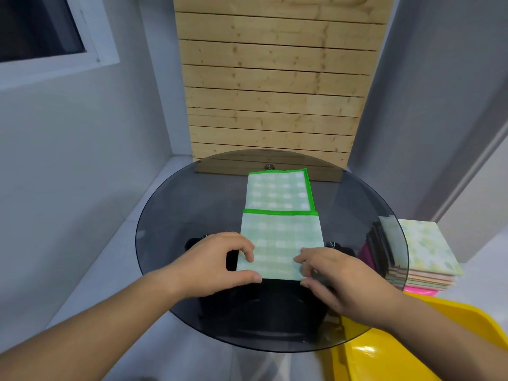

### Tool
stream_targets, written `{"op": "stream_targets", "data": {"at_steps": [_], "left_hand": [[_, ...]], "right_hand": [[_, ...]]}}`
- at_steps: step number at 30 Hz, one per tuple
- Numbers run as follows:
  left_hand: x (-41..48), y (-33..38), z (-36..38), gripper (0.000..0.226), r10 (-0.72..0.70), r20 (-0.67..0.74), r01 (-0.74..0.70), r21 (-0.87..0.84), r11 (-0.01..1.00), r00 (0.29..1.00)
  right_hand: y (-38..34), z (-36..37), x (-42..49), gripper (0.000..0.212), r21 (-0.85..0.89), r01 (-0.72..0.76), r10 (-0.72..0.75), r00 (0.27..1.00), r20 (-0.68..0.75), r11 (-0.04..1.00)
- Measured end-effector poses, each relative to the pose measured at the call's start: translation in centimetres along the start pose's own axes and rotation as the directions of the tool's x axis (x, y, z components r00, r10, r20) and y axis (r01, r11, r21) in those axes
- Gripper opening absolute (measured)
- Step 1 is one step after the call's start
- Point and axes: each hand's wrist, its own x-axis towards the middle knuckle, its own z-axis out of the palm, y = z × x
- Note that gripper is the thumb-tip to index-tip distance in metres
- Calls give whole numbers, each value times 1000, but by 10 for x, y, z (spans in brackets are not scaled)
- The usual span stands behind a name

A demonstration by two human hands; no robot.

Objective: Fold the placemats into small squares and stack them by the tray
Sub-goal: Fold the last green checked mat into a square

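Note:
A green checked placemat point(279, 213) with a bright green border lies partly folded on the round dark glass table point(170, 215), its near half doubled over the far half. My left hand point(220, 264) pinches the near left corner between thumb and fingers. My right hand point(335, 279) pinches the near right corner the same way. A stack of folded placemats point(423, 254) in pale and pink colours sits to the right, below the table's edge. The yellow tray point(412, 350) is at the lower right, partly under my right forearm.
A wooden slatted panel point(275, 92) leans against the wall behind the table. Grey walls close in on both sides, with a window point(41, 28) at the upper left. A dark table base shows through the glass.

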Motion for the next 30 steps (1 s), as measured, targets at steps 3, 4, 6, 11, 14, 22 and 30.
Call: {"op": "stream_targets", "data": {"at_steps": [3,4,6,11,14,22,30], "left_hand": [[-2,3,-4,52,-29,-7,29,-66,997,1000],[-3,5,-7,57,-25,-1,25,-105,994,1000],[-4,8,-15,74,-19,50,26,-156,987,999],[-3,10,-27,123,-41,181,40,9,999,983],[-3,7,-25,119,-19,133,5,104,995,991],[4,8,-11,69,59,60,-64,83,994,996],[19,19,-5,35,-61,-67,51,-153,987,996]], "right_hand": [[-6,-5,1,26,20,-31,32,998,-49,999],[-7,-8,2,27,28,-40,42,997,-62,999],[-9,-17,4,31,45,-57,60,996,-65,997],[-18,-44,3,21,211,-95,111,992,-63,973],[-21,-56,0,20,294,-91,117,990,-73,951],[-28,-71,12,32,483,-85,242,932,-271,871],[-10,-67,30,26,794,-151,537,808,-244,589]]}}
